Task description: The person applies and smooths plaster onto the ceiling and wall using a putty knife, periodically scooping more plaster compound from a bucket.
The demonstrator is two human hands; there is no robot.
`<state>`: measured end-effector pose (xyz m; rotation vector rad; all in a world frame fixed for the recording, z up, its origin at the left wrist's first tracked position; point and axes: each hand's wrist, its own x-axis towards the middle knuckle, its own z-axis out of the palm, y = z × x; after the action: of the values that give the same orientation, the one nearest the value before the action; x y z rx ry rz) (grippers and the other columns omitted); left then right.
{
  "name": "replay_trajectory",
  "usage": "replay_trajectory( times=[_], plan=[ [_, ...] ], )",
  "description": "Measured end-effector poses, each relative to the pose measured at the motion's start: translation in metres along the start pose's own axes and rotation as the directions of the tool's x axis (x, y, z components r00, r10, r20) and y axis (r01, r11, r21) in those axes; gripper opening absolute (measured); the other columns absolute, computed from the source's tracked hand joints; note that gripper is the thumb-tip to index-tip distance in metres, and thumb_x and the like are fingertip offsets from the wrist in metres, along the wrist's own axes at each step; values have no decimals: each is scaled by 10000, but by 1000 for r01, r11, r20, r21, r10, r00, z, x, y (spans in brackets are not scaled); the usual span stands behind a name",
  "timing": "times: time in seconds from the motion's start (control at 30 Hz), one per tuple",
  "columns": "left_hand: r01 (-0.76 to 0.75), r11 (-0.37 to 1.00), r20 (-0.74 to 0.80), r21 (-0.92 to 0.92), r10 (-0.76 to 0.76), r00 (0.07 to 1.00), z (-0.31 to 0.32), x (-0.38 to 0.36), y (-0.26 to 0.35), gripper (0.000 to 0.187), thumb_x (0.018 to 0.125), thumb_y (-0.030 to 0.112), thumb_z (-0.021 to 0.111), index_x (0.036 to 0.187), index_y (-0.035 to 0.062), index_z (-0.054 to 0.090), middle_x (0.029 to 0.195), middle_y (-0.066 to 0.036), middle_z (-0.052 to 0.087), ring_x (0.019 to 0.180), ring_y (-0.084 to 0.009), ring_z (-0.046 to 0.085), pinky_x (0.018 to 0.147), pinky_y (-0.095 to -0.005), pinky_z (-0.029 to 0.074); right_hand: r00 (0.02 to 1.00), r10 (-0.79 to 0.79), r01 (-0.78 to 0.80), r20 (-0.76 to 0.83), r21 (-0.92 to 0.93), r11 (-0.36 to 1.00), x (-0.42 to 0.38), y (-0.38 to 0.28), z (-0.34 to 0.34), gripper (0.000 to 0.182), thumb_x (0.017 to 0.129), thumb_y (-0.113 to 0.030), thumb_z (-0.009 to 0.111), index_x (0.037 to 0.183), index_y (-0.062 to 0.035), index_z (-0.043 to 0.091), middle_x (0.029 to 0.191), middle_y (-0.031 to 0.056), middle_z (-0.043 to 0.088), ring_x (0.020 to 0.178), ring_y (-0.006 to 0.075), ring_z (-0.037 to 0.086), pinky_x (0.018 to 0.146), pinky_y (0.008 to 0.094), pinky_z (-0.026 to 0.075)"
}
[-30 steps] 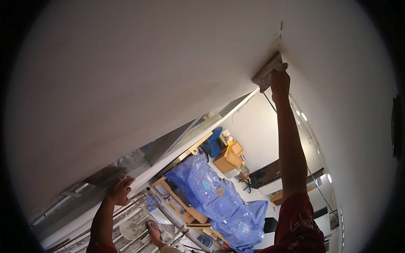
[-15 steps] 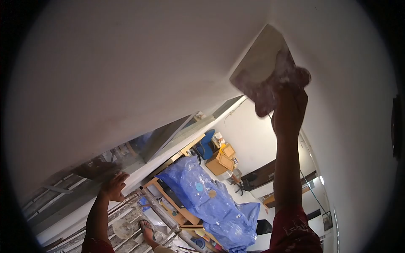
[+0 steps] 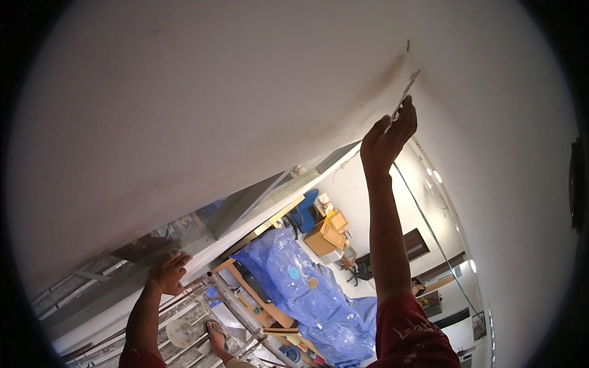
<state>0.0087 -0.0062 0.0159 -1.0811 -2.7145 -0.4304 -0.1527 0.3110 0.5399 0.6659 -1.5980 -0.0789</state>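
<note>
Head-camera footage showed the trowel (image 3: 405, 93) turned edge-on against the ceiling (image 3: 215, 110), where half a second before its broad face had been seen lower and nearer the camera. It was gripped by the right hand (image 3: 385, 142), fingers (image 3: 406, 122) closed round it. The left hand (image 3: 167, 274), fingers spread, was kept pressed against the ledge (image 3: 123, 279), as before.

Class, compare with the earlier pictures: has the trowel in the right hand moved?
Yes. The trowel has turned edge-on and its tip now points up into the corner crease, gripped by the right hand.
</note>
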Motion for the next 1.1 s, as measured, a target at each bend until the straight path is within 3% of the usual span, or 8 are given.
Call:
replay_trajectory(
  times=[0.27,0.53,0.6,0.67,0.7,0.77,0.97,1.1],
  plan=[
    [14,999,19,-33,-13,1000,3,0,-3,437,697,319,691,962,-29,707,1506,-162,407,1460,-298,295,1236,-421,197,993,-96,102,67,-96,990,30,-15,28,738,892,41,497,1547,52,157,1459,299,287,1313,447,342,1087,523,355],
    [20,998,58,-53,-17,998,6,0,-2,440,703,319,684,953,-43,702,1529,-177,380,1483,-306,254,1241,-431,172,778,-188,128,599,142,982,-46,-40,-44,747,851,45,513,1541,34,227,1422,302,367,1285,473,385,1075,502,393],
    [1,997,4,-76,-1,1000,3,1,-1,385,690,271,648,907,-44,695,1519,-194,386,1462,-320,293,1230,-438,204,668,-65,-136,741,207,969,-63,-41,-75,712,879,8,518,1542,-10,260,1395,254,440,1287,410,449,1075,444,418],
    [-10,997,-21,-75,8,1000,1,0,-2,357,682,247,630,883,-42,692,1510,-201,397,1451,-325,313,1225,-442,219,825,-37,-86,564,190,978,-66,-21,-76,575,902,15,488,1461,28,357,1297,249,508,1238,367,500,1011,433,465],
    [-9,998,-24,-66,7,1000,2,0,-3,356,681,247,630,882,-40,693,1505,-200,404,1451,-324,313,1226,-442,217,761,253,-465,597,231,855,-51,-15,-79,520,901,-1,487,1411,39,390,1234,230,541,1191,330,535,989,415,474],
    [3,999,-26,-46,-4,1000,8,0,-3,381,666,266,661,898,-34,697,1500,-188,411,1454,-314,306,1229,-444,206,586,510,-796,630,328,509,-18,10,-66,441,892,-37,481,1321,55,439,1128,194,586,1092,270,588,947,379,488],
    [10,1000,-29,-23,-10,1000,8,-3,-2,440,637,302,729,938,-18,707,1482,-150,429,1448,-297,314,1231,-446,196,510,601,-860,615,366,356,55,36,-13,200,895,-87,482,1050,37,506,871,77,570,713,174,557,683,313,503],
    [11,1000,-51,1,-11,999,9,-6,-2,456,660,313,727,966,-24,708,1500,-152,417,1459,-294,299,1236,-430,192,567,553,-802,610,257,540,71,18,-15,394,850,-104,475,1176,114,515,1005,148,623,958,225,606,848,361,492]
  ],
)
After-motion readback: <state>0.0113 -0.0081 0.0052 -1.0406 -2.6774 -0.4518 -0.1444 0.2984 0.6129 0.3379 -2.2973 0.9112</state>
